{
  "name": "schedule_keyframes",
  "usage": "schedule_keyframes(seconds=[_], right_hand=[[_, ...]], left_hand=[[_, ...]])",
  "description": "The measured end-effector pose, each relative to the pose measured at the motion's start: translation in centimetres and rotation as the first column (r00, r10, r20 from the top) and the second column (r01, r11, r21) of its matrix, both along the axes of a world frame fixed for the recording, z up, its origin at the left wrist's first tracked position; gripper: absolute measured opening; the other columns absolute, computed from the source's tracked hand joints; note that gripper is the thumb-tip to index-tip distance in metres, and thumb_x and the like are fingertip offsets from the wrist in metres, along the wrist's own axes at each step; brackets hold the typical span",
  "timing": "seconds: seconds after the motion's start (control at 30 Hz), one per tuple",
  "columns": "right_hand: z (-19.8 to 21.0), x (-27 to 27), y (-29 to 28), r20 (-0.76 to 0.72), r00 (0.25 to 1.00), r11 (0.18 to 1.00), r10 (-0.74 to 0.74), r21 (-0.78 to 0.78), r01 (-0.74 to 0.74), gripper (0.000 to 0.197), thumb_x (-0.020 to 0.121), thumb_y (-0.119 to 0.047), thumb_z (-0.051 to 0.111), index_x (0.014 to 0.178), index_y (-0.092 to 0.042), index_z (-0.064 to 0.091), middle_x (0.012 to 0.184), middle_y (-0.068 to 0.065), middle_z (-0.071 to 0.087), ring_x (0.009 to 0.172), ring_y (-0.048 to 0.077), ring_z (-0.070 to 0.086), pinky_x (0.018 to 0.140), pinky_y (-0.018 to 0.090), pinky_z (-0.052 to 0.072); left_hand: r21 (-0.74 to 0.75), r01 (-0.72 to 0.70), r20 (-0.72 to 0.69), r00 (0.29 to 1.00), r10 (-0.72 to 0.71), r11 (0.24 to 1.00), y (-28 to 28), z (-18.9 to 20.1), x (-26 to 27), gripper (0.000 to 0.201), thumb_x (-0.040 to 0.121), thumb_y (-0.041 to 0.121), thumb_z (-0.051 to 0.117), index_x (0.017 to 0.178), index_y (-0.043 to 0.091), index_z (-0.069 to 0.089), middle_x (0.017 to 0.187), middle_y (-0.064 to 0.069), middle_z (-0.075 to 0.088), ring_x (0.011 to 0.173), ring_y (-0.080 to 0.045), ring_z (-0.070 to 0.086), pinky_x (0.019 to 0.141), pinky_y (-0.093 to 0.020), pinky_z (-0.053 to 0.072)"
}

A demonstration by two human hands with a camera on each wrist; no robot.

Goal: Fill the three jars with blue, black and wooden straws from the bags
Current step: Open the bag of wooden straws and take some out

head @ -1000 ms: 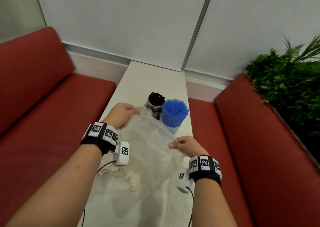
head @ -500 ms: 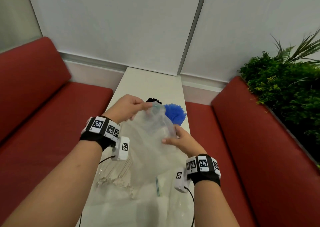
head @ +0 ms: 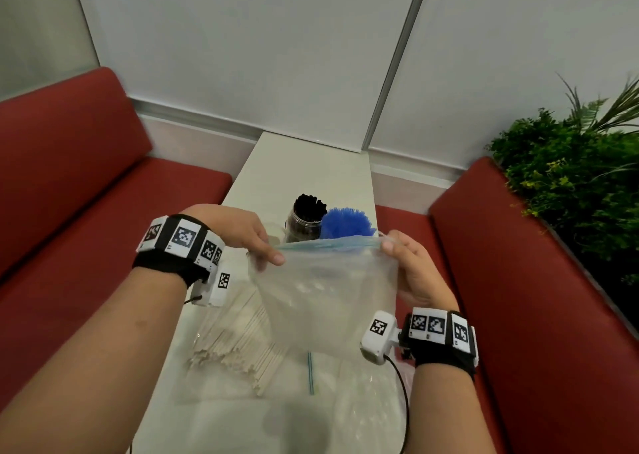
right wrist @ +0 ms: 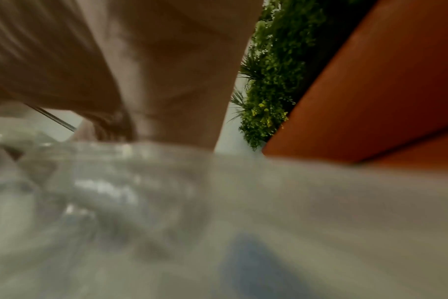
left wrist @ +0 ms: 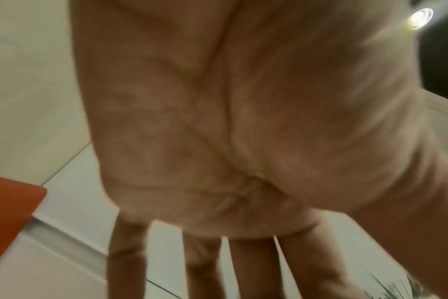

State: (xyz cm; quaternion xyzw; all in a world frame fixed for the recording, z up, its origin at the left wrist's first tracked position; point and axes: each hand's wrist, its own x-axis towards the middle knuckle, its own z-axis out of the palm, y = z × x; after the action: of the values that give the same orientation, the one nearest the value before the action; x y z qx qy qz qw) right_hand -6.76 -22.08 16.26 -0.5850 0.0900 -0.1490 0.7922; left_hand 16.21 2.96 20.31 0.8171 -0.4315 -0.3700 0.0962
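Note:
I hold a clear zip bag (head: 325, 301) up over the table, its blue zip edge stretched level between my hands. My left hand (head: 257, 246) pinches the bag's top left corner and my right hand (head: 397, 249) pinches the top right corner. Behind the bag stand a jar of black straws (head: 306, 218) and a jar of blue straws (head: 345, 222). A bag of wooden straws (head: 235, 346) lies flat on the table under my left wrist. In the right wrist view the bag (right wrist: 218, 212) fills the lower half, blurred. The left wrist view shows only my palm (left wrist: 230, 121).
The narrow white table (head: 304, 166) runs away from me between two red benches (head: 69, 211). Another clear bag (head: 366, 405) with a blue strip lies on the near table. A green plant (head: 570, 184) stands behind the right bench.
My hands have moved apart and pulled the bag's top edge out straight; the right hand has shifted from the bag's side to its top right corner. Both jars show again behind the bag.

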Motion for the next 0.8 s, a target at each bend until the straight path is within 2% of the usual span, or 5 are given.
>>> schedule_keyframes(seconds=[0.1,0.23,0.53,0.7,0.8], right_hand=[[-0.9,-0.8,-0.4,-0.088,0.993,0.996,-0.074,-0.066,0.068,0.039,0.078,-0.042,0.086,0.067,-0.020,0.056,0.078,0.006,0.059,0.072,0.017,0.058,0.069,0.031,0.052],[-1.8,-1.3,-1.8,-0.173,0.972,0.983,-0.159,-0.115,0.140,0.032,0.087,-0.047,0.074,0.077,-0.018,0.065,0.089,0.008,0.073,0.083,0.023,0.073,0.075,0.042,0.061],[-4.0,0.6,0.7,-0.403,0.899,0.984,-0.174,-0.115,0.139,0.083,0.068,-0.087,0.064,0.123,-0.027,0.056,0.115,0.009,0.074,0.095,0.026,0.077,0.077,0.039,0.062],[-6.2,1.6,2.8,-0.402,0.873,0.961,-0.274,-0.142,0.236,0.028,0.105,-0.036,0.056,0.102,-0.011,0.068,0.094,0.009,0.067,0.077,0.022,0.064,0.068,0.032,0.055],[-6.5,1.9,2.5,-0.357,0.782,0.860,-0.511,-0.200,0.470,0.033,0.109,-0.030,0.048,0.095,-0.004,0.063,0.086,0.012,0.060,0.074,0.021,0.055,0.067,0.035,0.050]], left_hand=[[-0.240,-0.141,0.121,0.977,0.173,0.961,0.4,0.2,0.2,0.063,0.052,0.090,0.061,0.068,0.029,0.072,0.063,0.019,0.063,0.066,0.001,0.057,0.066,-0.027,0.041],[-0.701,-0.361,-0.335,0.928,0.164,0.615,1.1,-0.7,-1.0,0.046,0.069,0.054,0.081,0.076,0.010,0.069,0.092,-0.004,0.069,0.087,-0.017,0.063,0.088,-0.036,0.046],[-0.750,-0.661,-0.613,0.684,0.395,-0.018,-3.2,-1.3,-5.4,0.049,0.081,0.060,0.067,0.081,0.011,0.064,0.078,-0.008,0.059,0.080,-0.036,0.062,0.081,-0.058,0.054],[-0.638,-0.767,-0.740,0.587,0.328,-0.066,-4.3,-1.5,-7.0,0.038,0.079,0.057,0.069,0.080,0.021,0.058,0.080,0.000,0.057,0.080,-0.022,0.065,0.076,-0.057,0.057],[-0.736,-0.659,-0.615,0.746,0.256,0.154,-3.3,-1.2,-7.0,0.024,0.082,0.037,0.071,0.095,0.019,0.063,0.095,-0.001,0.065,0.088,-0.020,0.069,0.078,-0.050,0.059]])
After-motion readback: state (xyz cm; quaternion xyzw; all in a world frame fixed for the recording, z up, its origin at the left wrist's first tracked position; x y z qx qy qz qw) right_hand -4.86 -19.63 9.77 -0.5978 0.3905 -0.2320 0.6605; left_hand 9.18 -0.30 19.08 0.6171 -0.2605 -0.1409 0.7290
